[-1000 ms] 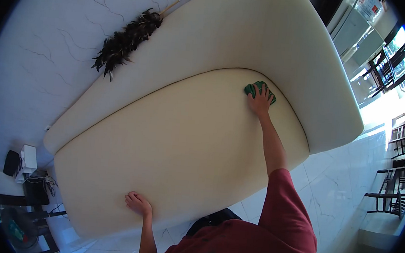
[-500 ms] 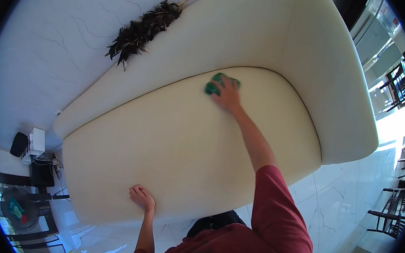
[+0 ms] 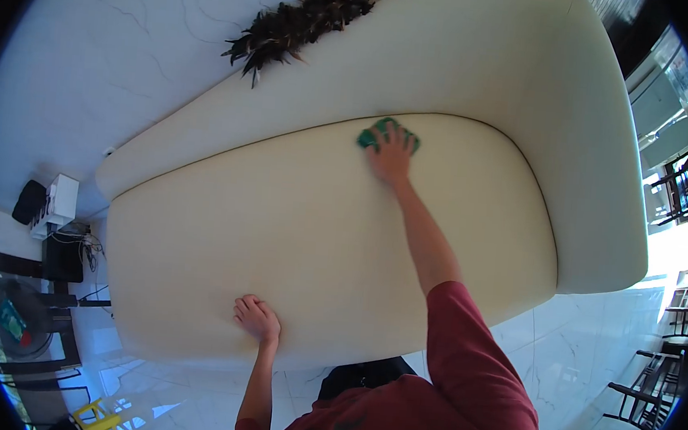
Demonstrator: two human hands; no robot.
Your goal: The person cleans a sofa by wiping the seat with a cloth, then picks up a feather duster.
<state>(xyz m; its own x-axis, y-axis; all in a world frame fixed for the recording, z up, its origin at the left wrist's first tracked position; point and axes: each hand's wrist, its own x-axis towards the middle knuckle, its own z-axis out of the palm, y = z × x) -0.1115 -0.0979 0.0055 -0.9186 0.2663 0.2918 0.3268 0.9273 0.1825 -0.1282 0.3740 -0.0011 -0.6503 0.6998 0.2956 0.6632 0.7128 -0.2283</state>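
A cream sofa (image 3: 318,237) with a curved backrest fills the middle of the view. My right hand (image 3: 390,155) presses a green cloth (image 3: 385,128) flat on the seat, close to the seam at the backrest; its fingers are spread over the cloth. Nearer the front edge, my left hand (image 3: 257,318) rests on the seat with nothing in it, its fingers slightly bent and apart. A dark feather duster (image 3: 302,24) lies along the top of the backrest, beside the wall.
Dark chairs (image 3: 647,390) stand on the tiled floor at the right. At the left are a white box (image 3: 60,202), a black item with cables, and a round fan (image 3: 21,319). A yellow stool (image 3: 97,419) shows at the lower left.
My right hand has slid the green cloth leftward along the seat from near the right corner. My left hand stays on the seat. The view has shifted, showing the yellow stool more fully.
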